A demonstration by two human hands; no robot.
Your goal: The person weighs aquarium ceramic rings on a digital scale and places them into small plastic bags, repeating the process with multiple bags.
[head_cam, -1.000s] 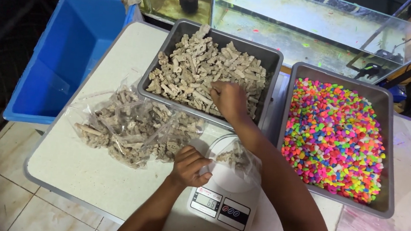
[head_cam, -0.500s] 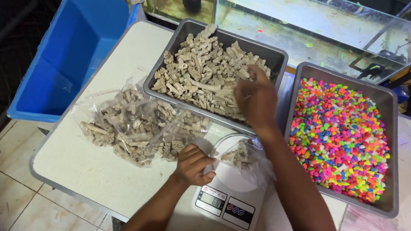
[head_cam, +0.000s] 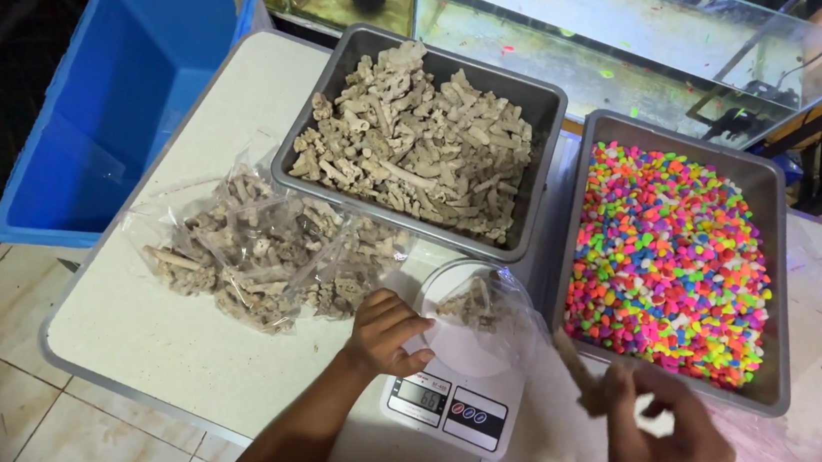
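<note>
Two hands are at work over the scale. Your left hand pinches the rim of a clear bag that sits on the scale's round white pan, fingers closed on the plastic so the mouth stays open and the bag stays put on the pan. A few tan coral pieces already lie inside it.

Your right hand is lower right, just off the scale, fingers closed on one more coral stick; the hand is blurred, so the exact grip is hard to read, but the stick pokes up and left toward the bag.

The supply sits within easy reach: a grey tray heaped with the same tan coral stands just behind the scale, and a second grey tray full of bright coloured pebbles stands beside it on the right, the two almost touching.

Filled bags of coral lie in a loose heap on the counter to the left, touching the front of the coral tray and well clear of the scale pan, so they add nothing to the reading. A blue bin stands off the counter's left edge, and glass tanks run along the back.
</note>
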